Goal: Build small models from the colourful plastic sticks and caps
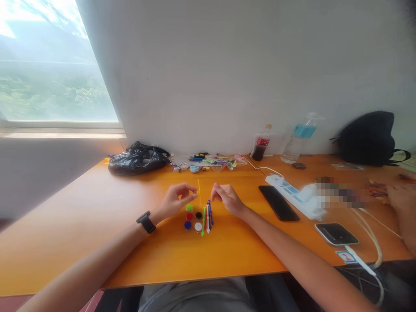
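Observation:
My left hand point(177, 198), with a dark watch on its wrist, pinches a thin upright yellow arrow-like strip point(199, 187) at the fingertips. Across from it, my right hand point(226, 198) has thumb and fingers drawn together; anything between them is hidden. On the table below lies a bunch of slim plastic arrows: a green arrow point(203, 221), a white arrow point(208, 220), a blue arrow point(211, 214) and darker ones partly covered. Left of them are small round plastic pieces: green point(189, 208), red point(189, 216), black point(198, 215), blue point(187, 225) and white point(198, 226).
Small plastic parts point(211, 162) and a black plastic bag point(138, 158) lie along the wall. A cola bottle point(260, 148) and water bottle point(292, 145) stand behind a black phone point(278, 203) and a white power strip point(292, 196). Another person's hand point(403, 201) is at far right.

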Motion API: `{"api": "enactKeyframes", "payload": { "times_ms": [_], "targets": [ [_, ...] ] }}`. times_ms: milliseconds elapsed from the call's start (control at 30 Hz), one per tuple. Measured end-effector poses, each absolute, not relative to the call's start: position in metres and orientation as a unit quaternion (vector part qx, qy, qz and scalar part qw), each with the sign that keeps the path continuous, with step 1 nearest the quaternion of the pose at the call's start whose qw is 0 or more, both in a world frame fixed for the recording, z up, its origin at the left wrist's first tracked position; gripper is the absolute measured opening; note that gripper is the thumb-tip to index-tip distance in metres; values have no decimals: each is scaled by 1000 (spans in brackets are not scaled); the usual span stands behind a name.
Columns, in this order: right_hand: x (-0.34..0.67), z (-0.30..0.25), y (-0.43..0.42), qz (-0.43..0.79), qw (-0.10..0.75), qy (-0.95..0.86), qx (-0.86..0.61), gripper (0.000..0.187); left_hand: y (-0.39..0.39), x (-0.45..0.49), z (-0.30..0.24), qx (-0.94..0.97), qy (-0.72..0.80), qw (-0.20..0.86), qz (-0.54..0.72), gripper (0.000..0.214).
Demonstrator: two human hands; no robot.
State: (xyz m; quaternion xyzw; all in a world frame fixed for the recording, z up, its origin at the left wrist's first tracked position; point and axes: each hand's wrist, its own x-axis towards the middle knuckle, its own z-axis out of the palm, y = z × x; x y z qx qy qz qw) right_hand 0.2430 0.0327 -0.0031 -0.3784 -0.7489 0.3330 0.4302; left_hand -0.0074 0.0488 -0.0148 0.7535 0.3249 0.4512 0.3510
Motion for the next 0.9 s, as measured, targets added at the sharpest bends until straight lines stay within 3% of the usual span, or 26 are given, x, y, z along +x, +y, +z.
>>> {"api": "enactKeyframes", "payload": {
  "times_ms": [167,400,600,900],
  "targets": [
    [238,-12,33,247,408,-782,-401,29,45,-7,-13,758,326,343,448,30],
    [237,-21,34,220,381,-803,-402,24,40,-2,-15,775,321,309,449,25],
    [236,-21,35,240,373,-807,-390,32,39,-1,-19,777,329,297,447,25],
    [235,-19,35,228,393,-808,-376,16,37,0,-12,772,327,306,451,24]
  ]
}}
